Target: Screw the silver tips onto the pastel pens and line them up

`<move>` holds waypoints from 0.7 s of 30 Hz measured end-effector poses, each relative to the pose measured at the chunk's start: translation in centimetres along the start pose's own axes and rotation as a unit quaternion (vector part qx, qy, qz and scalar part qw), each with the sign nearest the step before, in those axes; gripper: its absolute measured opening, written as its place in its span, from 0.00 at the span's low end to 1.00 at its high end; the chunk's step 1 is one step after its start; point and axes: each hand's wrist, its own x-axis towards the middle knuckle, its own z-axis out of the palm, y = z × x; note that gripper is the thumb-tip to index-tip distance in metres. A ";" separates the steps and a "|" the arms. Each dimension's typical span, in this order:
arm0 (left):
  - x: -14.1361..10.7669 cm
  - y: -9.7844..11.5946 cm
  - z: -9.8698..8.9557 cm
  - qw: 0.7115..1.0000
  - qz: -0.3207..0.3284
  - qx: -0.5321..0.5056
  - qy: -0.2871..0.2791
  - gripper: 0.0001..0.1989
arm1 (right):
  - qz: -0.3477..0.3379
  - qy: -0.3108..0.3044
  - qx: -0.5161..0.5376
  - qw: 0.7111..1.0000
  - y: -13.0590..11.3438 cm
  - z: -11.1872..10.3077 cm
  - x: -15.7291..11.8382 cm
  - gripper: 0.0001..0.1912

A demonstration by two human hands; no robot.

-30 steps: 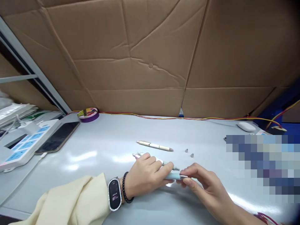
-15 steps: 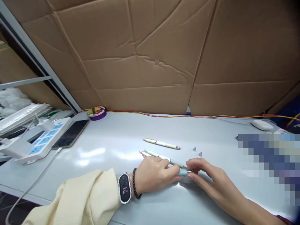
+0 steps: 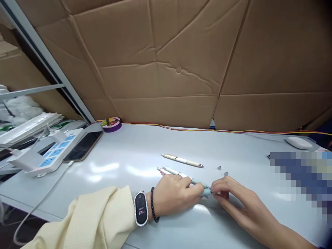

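Two bare hands are brought together low on the grey table [image 3: 124,162], meeting over a light blue pen [image 3: 205,192]. The pen's barrel is pinched by the left hand [image 3: 176,197], whose thumb and forefinger are closed around it just short of the tip. The tip end is pinched by the fingertips of the right hand [image 3: 233,199], so that both hands touch the same pen and almost touch each other. How much of the barrel lies under the left palm cannot be told.

Just beyond the left hand's knuckles, a mint green pen [image 3: 186,176] and a pink pen [image 3: 162,171] are laid side by side, partly hidden by the fingers. Farther from the hands, a cream pen [image 3: 182,160] is set apart on the table. Two small metal cone tips [image 3: 222,170] are seen just beyond the right hand's fingers. A smart band [image 3: 141,208] and a black bead bracelet [image 3: 153,210] are worn on the left wrist, above a cream sleeve [image 3: 90,221].

Well to the left of the hands, a phone [image 3: 84,146] is laid beside a white power strip [image 3: 55,154]. A purple tape roll [image 3: 111,123] is placed far beyond them, against the cardboard wall [image 3: 166,62]. A white mouse [image 3: 298,142] is seen far to the right.
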 end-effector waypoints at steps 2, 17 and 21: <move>0.0 0.0 0.1 1.000 0.002 0.001 0.001 0.12 | 0.000 -0.013 0.002 1.000 0.0 -0.1 0.0 0.06; 0.1 -0.2 0.6 1.000 0.001 0.011 0.017 0.11 | -0.012 -0.027 -0.029 0.999 0.4 0.0 0.1 0.08; 0.0 -0.2 0.7 1.000 0.001 0.012 0.019 0.12 | 0.028 -0.028 -0.018 0.999 0.1 0.0 0.2 0.06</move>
